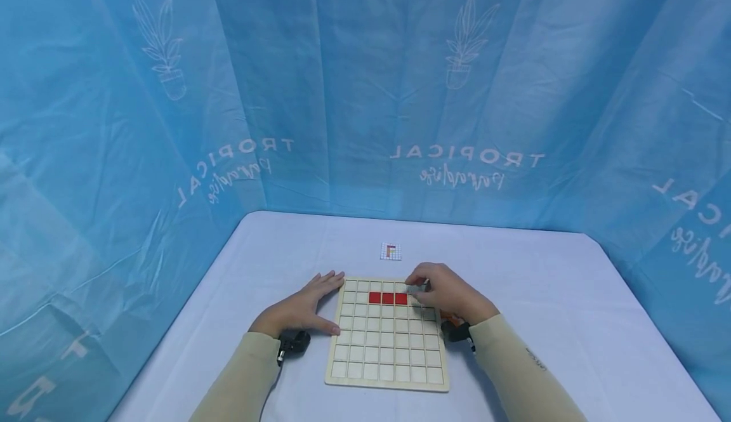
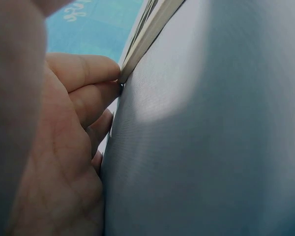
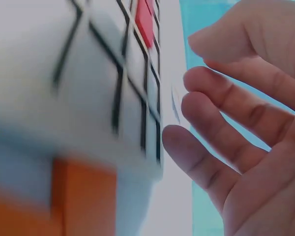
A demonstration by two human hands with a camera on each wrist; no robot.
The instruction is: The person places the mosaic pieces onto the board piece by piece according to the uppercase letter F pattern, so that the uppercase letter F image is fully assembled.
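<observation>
Blue drapes [image 1: 365, 92] behind a white bench [image 1: 514, 270]. My left fingers [image 1: 330, 284], spread, touch the left edge of the grid board [image 1: 386, 341]; its red tiles [image 1: 388, 298] run crosswise, ending just left of my nearer right fingers [image 1: 421, 271], curved; whether these pinch anything I cannot tell.

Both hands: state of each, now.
Left hand: open, touching the board.
Right hand: fingers bent; cannot tell whether it holds anything.

Wood-look grid brd [image 1: 387, 384], smooth red tiles [image 1: 388, 298], matt tbl cloth [image 1: 514, 270], creased fabric bkdrop [image 1: 365, 92]
</observation>
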